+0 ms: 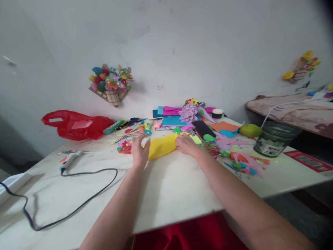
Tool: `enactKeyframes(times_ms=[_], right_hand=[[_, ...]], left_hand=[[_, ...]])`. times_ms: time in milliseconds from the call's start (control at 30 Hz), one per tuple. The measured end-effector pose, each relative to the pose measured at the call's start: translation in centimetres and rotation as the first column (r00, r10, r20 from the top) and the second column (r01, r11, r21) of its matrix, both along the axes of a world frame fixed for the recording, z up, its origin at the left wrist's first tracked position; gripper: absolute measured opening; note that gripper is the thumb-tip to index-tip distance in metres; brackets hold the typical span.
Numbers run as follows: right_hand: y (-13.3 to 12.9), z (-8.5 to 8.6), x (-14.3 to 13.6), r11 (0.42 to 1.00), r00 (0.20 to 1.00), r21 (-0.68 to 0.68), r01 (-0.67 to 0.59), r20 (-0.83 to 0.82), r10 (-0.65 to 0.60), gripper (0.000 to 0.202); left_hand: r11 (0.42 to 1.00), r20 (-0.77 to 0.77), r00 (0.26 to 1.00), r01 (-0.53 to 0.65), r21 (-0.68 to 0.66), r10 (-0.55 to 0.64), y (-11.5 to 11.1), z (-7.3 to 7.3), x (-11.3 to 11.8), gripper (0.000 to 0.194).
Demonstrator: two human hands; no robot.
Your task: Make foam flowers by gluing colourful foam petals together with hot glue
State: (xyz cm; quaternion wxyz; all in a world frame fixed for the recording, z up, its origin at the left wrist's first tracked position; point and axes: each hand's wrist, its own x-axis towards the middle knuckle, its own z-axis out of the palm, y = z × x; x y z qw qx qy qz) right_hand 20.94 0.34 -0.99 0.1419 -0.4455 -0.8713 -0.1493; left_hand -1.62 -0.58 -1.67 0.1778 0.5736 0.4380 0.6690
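Note:
A yellow craft sheet (pixel 161 147), felt or foam by its look, stands slightly raised over the white table between my two hands. My right hand (pixel 186 144) pinches its right end with closed fingers. At the left end, my left hand (pixel 140 151) has its thumb and fingers apart, close beside the sheet; whether it touches the edge is hard to see. Just left of that hand lies a cluster of pink and red paper flowers (pixel 126 144). A dark phone (pixel 203 130) rests beyond my right hand.
A glue gun (pixel 70 159) with a trailing black cord lies at left, near a red plastic bag (pixel 80 125). Colourful scraps (pixel 244 163) spread at right, beside a green fruit (pixel 250 131) and a glass jar (pixel 274 140). A lilac flower (pixel 188 113) stands at the back.

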Motion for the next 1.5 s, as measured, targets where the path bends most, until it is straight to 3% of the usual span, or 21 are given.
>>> enactKeyframes(times_ms=[133, 267, 367, 467, 600, 800, 967, 1100, 1233, 1333, 1500], right_hand=[[-0.1, -0.1, -0.1, 0.994, 0.998, -0.105, 0.015, -0.061, -0.022, 0.017], [0.3, -0.3, 0.4, 0.978, 0.987, -0.199, 0.066, -0.130, -0.093, 0.015], [1.1, -1.0, 1.0, 0.959, 0.951, -0.278, 0.049, -0.280, -0.129, 0.014], [1.8, -1.8, 1.4, 0.936, 0.890, -0.351, 0.034, -0.416, -0.188, 0.016], [2.0, -2.1, 1.4, 0.915, 0.838, -0.404, -0.004, -0.500, -0.218, 0.027], [1.9, -2.0, 1.4, 0.891, 0.805, -0.454, -0.025, -0.538, -0.252, 0.033], [2.0, -2.2, 1.5, 0.891, 0.796, -0.452, -0.041, -0.553, -0.244, 0.031], [1.9, -2.2, 1.7, 0.889, 0.780, -0.446, -0.102, -0.590, -0.206, 0.014], [1.8, -2.0, 1.9, 0.867, 0.772, -0.466, -0.175, -0.611, -0.173, 0.013], [1.4, -1.7, 1.8, 0.832, 0.810, -0.512, -0.213, -0.568, -0.142, 0.013], [0.9, -1.4, 1.1, 0.878, 0.873, -0.433, -0.203, -0.485, -0.038, 0.013]], left_hand=[[0.971, -0.308, 0.923, 0.195, -0.140, -0.230, -0.6, -0.5, 1.5, 0.017], [0.946, -0.390, 0.865, 0.253, -0.202, -0.314, -0.7, -1.1, 1.9, 0.029], [0.951, -0.460, 0.839, 0.202, -0.233, -0.291, -0.3, -1.3, 1.3, 0.025], [0.944, -0.530, 0.823, 0.025, -0.330, -0.207, 0.5, -1.5, 0.5, 0.028], [0.895, -0.492, 0.846, -0.044, -0.444, -0.203, 1.5, -1.6, -0.2, 0.040], [0.885, -0.497, 0.836, -0.030, -0.464, -0.232, 1.6, -1.4, -0.3, 0.044], [0.890, -0.491, 0.836, -0.009, -0.455, -0.243, 1.4, -1.3, -0.3, 0.043], [0.886, -0.478, 0.843, -0.004, -0.463, -0.246, 1.2, -1.1, -0.3, 0.042], [0.877, -0.449, 0.838, 0.068, -0.475, -0.309, 1.1, -1.0, -0.7, 0.038], [0.886, -0.455, 0.804, 0.181, -0.427, -0.384, 0.9, -1.0, -1.1, 0.028], [0.894, -0.527, 0.735, 0.252, -0.372, -0.426, 0.5, -0.9, -1.3, 0.009]])
